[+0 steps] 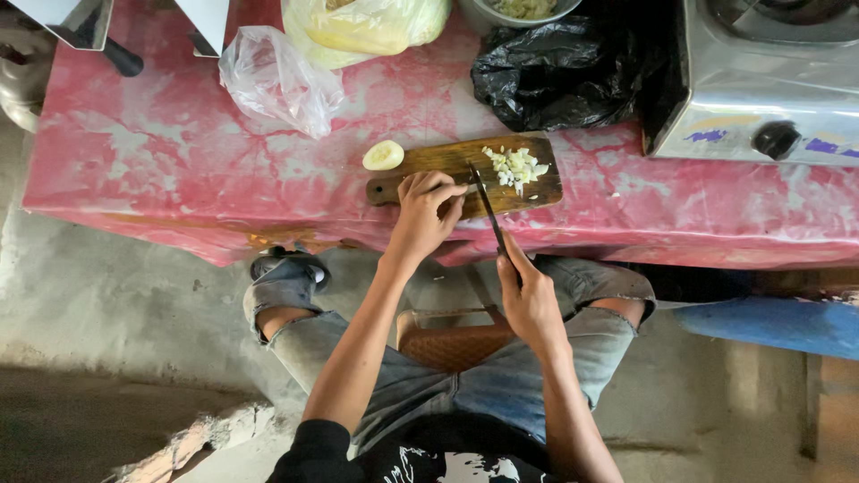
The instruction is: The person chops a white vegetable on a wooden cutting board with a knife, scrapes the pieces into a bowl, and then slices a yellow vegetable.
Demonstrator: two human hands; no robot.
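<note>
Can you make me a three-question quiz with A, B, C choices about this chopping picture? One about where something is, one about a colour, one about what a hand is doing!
1. Where is the chopped pile?
A on the cutting board
B on the floor
C on the stove

2. What colour is the table cover?
A green
B pink-red
C blue

3. What is the right hand doing?
A resting empty
B waving
C gripping a knife

Answers: 1 A, the pale bits lie at the board's right end. 2 B, the cover is blotchy pink-red. 3 C, its fingers close round the handle.
</note>
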